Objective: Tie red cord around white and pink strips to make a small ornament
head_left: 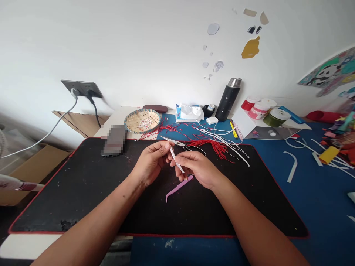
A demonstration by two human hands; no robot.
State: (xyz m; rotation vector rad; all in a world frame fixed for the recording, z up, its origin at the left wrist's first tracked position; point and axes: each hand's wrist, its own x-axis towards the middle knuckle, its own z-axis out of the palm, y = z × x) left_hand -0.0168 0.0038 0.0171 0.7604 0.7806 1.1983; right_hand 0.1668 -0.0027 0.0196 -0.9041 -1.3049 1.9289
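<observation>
A narrow white strip (177,161) is held aslant between my two hands above the black mat (91,192). My left hand (154,159) pinches its upper end between thumb and fingers. Around its middle my right hand (195,165) closes thumb and fingertips, and the lower end sticks out below. Just beneath my right hand lies a pair of purple curved tweezers (179,187) on the mat. Behind my hands is a pair of scissors (177,142), its handles partly hidden. Red cords (212,146) and white cords (233,144) spread out to the right of them.
A woven basket (129,123) holding small red-and-white bits stands at the back left, near a blurred-out dark object (115,140). Along the wall are a tissue box (188,112), a black thermos (229,99), a yellow pen (233,129) and paint jars (276,117). Paper scraps lie far right.
</observation>
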